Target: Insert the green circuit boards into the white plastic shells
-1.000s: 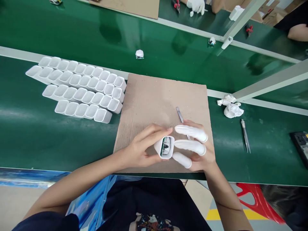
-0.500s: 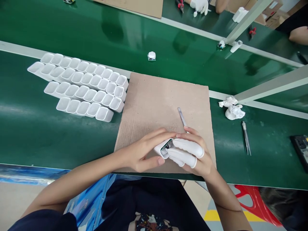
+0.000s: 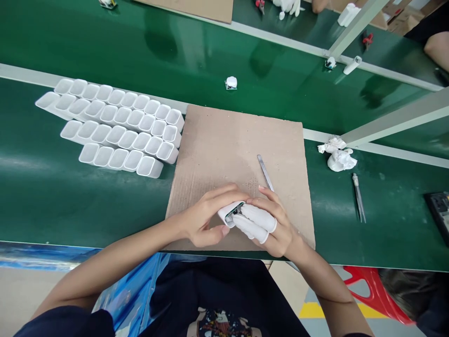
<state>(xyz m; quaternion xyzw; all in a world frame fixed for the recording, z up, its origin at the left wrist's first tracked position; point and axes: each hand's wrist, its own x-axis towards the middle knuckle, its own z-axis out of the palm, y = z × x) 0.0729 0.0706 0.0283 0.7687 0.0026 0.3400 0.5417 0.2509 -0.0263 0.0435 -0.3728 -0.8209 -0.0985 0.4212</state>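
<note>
presently the left hand is clamped around a white case, its fingers along the far side and its thumb at the near side. the case lies tilted between the two hands, its open mouth turned towards the right hand. just inside that mouth, beside the left fingertips, shows the edge of a green board. the right hand wears white finger covers on some of its fingers, and these come together at the mouth of the case; whether they pinch anything there, i cannot tell.

under both hands lies a cardboard sheet. just beyond the right index finger, a slim metal tool rests on it, the near end hidden by that hand. well to the right of the right hand lie a pair of tweezers and, beyond them, crumpled white wads. beyond and to the left of the left hand stand rows of white cases, open ends up. straight ahead of the hands, past the sheet, sits a small board with a white dome. farthest from the right hand, across the bench, is a co-worker's white-gloved hand.
</note>
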